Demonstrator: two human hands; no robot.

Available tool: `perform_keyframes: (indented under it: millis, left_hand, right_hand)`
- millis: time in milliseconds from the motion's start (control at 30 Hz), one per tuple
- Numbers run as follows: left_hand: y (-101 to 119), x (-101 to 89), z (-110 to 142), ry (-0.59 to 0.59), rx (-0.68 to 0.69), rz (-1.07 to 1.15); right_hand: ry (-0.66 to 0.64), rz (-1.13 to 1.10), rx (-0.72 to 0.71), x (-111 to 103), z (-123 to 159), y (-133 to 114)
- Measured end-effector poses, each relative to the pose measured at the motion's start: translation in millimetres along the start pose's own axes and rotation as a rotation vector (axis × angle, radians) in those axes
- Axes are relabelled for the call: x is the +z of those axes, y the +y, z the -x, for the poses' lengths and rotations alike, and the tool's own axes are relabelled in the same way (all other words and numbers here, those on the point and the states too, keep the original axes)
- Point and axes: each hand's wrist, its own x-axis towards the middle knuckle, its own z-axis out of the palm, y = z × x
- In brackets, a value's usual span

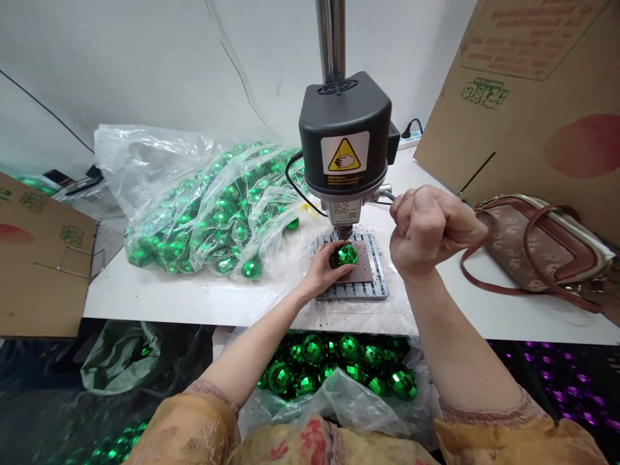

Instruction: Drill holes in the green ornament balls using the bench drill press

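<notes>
A black bench drill press (345, 139) stands on the white table. Under its chuck (343, 231), my left hand (323, 268) grips a shiny green faceted ball (347, 254), thumb and fingers curled round its left side. The ball rests on a flat brownish pad (364, 263) on the slotted metal base (380, 278), and a dark hole shows in its top. My right hand (423, 229) is closed in a fist at the drill's right side, round the feed lever; its grip is mostly hidden by the fingers. A thin dark rod (477, 173) sticks out beyond the fist.
A clear plastic bag (159, 161) of green balls lies left of the drill. More green balls (312, 349) sit in a plastic-lined container below the table edge. A brown handbag (527, 252) and a large cardboard box (523, 110) stand right; another box (39, 258) stands left. Dark shavings litter the base.
</notes>
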Motion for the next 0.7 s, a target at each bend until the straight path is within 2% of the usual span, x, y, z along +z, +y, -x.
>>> perform_keyframes:
  millis: [533, 633, 700]
  left_hand:
    - [-1.8, -0.4, -0.7, -0.003, 0.001, 0.007]
    - [-1.2, -0.5, -0.5, 0.001, 0.0, 0.008]
    - [-1.5, 1.5, -0.7, 0.007, 0.001, 0.016]
  right_hand:
    - [-0.123, -0.033, -0.156, -16.6, 10.7, 6.2]
    - [-0.148, -0.047, -0.162, -19.9, 16.0, 7.0]
    - [-0.12, -0.033, -0.139, -17.0, 13.8, 4.1]
